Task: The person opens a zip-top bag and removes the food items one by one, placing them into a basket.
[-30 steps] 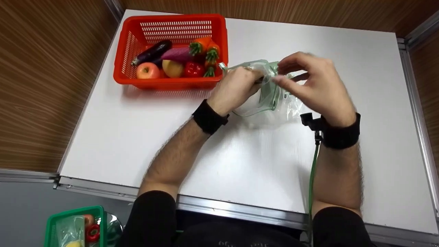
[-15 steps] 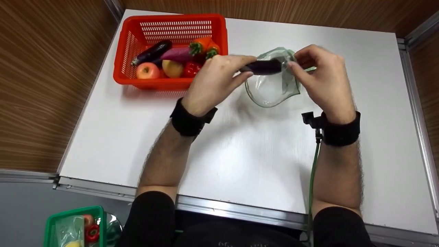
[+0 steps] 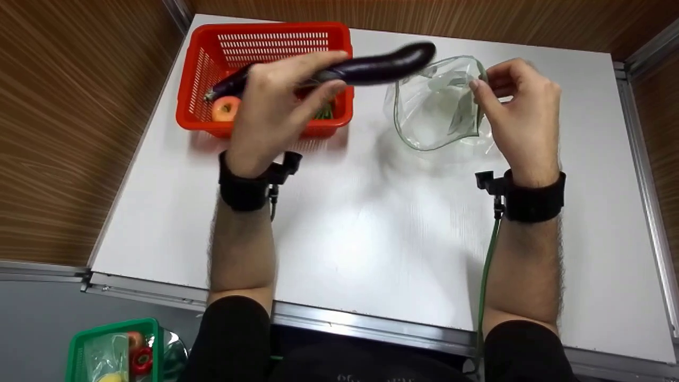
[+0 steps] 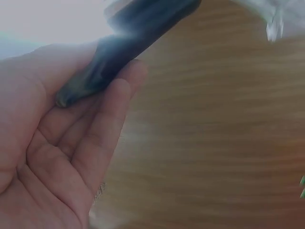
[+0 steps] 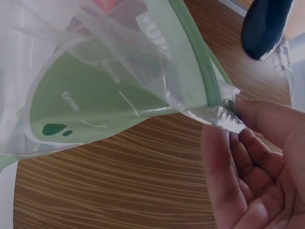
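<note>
Head view: dark eggplant point(image 3: 371, 68) gripped in raised left hand point(image 3: 276, 106), held above white table point(image 3: 371, 228), tip just beside mouth of clear zip bag point(image 3: 437, 106). Bag rim pinched by right hand point(image 3: 517, 114), held open. Red basket point(image 3: 212, 58) of produce seen behind left hand.

My left hand point(image 3: 276, 109) is raised, fingers and thumb curled in a grip, forearm running straight up from my body. My right hand point(image 3: 517, 114) is raised well apart from it, thumb and fingertips point(image 5: 224, 143) pinched together. Both wrists wear black bands.
</note>
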The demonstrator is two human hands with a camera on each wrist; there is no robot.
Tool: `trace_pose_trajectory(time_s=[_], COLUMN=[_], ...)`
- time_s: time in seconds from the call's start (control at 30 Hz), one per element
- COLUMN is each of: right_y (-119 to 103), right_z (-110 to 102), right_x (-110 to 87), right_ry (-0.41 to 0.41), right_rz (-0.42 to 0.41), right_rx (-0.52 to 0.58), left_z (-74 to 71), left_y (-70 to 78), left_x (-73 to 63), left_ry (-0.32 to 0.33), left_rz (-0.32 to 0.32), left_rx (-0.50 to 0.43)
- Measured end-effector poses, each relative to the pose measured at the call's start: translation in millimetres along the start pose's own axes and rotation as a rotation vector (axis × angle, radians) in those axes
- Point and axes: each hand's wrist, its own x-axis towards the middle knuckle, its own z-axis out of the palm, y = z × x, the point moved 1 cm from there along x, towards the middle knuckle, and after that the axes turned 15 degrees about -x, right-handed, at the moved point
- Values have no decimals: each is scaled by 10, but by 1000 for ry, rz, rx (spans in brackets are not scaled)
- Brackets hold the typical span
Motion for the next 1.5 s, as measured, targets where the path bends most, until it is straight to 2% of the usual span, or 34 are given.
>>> trace_pose_trajectory(time_s=[0.13, 0.23, 0.33, 0.47, 0.63, 0.87, 1.1, 1.27, 1.5], right_y=[21, 36, 52, 74, 90, 91, 80, 85, 88], right_z=[-20, -26, -29, -35, -30, -26, -24, -28, -33], right_x=[16, 26, 35, 42, 32, 29, 41, 41, 34], right_ry=[7, 7, 6, 6, 5, 9, -3, -6, -19], right_rz=[11, 10, 6, 7, 8, 1, -1, -6, -3], right_rx=[4, 13, 17, 10, 14, 27, 16, 8, -13], left_z=[-273, -456, -600, -749, -888, -972, -947, -917, -886], left_y=[-66, -162, -287, -517, -865, -1258, -1477, -1567, -1613], left_x=[-58, -87, -86, -82, -116, -179, -223, -241, -253], left_ry=[120, 207, 317, 448, 505, 461, 346, 282, 205], left_rz=[-18, -65, -174, -360, -507, -677, -809, -832, -856], left_rx=[16, 51, 72, 114, 199, 279, 318, 301, 308])
